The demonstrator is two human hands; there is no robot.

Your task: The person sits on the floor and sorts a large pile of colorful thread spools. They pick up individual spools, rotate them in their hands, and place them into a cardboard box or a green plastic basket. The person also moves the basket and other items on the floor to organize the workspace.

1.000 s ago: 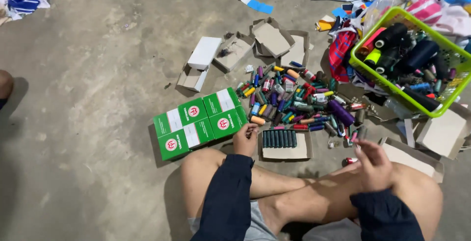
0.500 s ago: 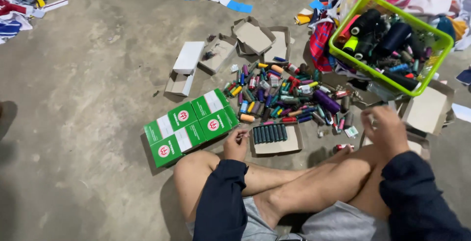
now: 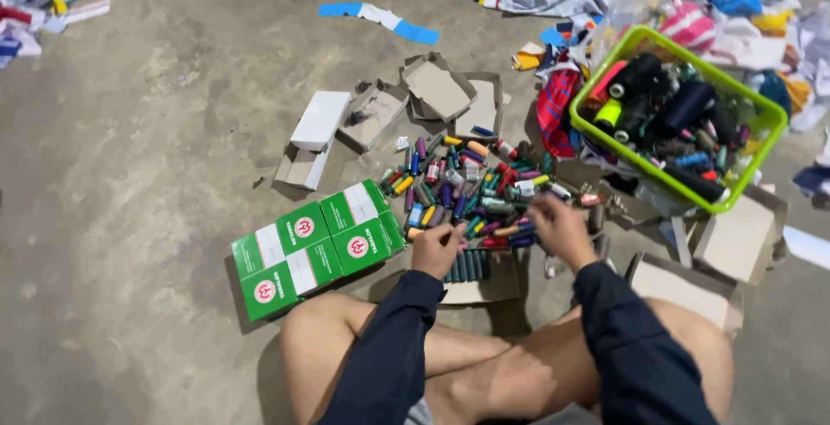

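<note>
Both hands have come forward: my left hand (image 3: 435, 250) pinches spools above the dark-spool cardboard tray (image 3: 477, 280), my right hand (image 3: 560, 228), fingers curled, picks in the heap of small coloured thread spools (image 3: 471, 191); sorting, I judge.

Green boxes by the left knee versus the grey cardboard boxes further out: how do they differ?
The green boxes are shut and lie packed side by side in a neat block; the grey cardboard boxes are open and scattered at odd angles. The green boxes have bright printed tops with white panels; the grey cardboard boxes are plain. Both sets sit on the concrete floor beside the pile of small thread spools.
</note>
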